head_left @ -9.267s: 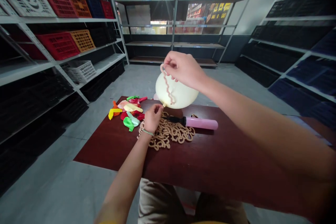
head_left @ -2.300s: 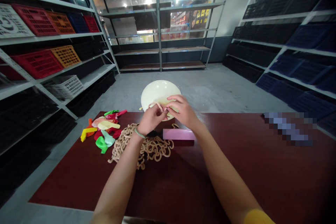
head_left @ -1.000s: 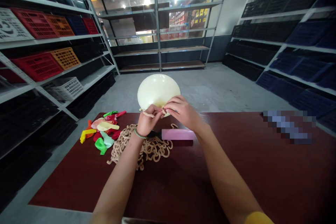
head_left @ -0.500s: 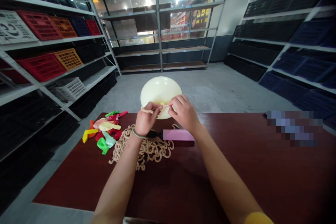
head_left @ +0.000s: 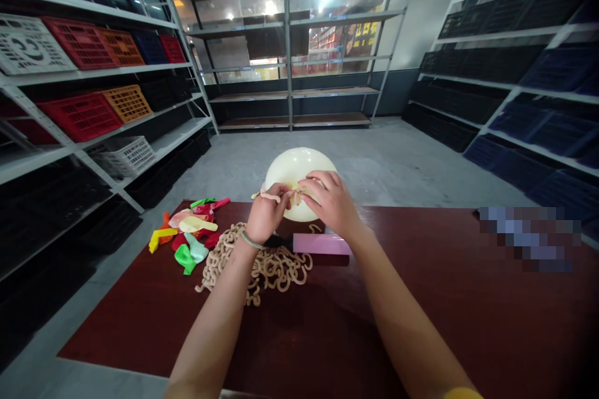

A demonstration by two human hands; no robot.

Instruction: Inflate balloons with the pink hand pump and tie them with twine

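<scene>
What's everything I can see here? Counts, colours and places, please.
Inflated balloon: one, pale yellow, just beyond the hands
Held strand: one, pale pinkish, at the left hand
Limp balloons: several overlapping, mixed colours, left on table
Curly strands: many, tan, heaped around the left forearm
Tube: one, pink, between the wrists, partly hidden
Pixelated item: one, bluish, right on table
Table: one, dark red, below the hands
Racks: at least three, grey, left, back, right
Crates: many, mixed colours, on side racks
Wristband: one, green, left wrist
Sleeve: one, yellow, bottom right edge
Left hand: one, bare, pinching the strand
Right hand: one, bare, before the balloon
</scene>
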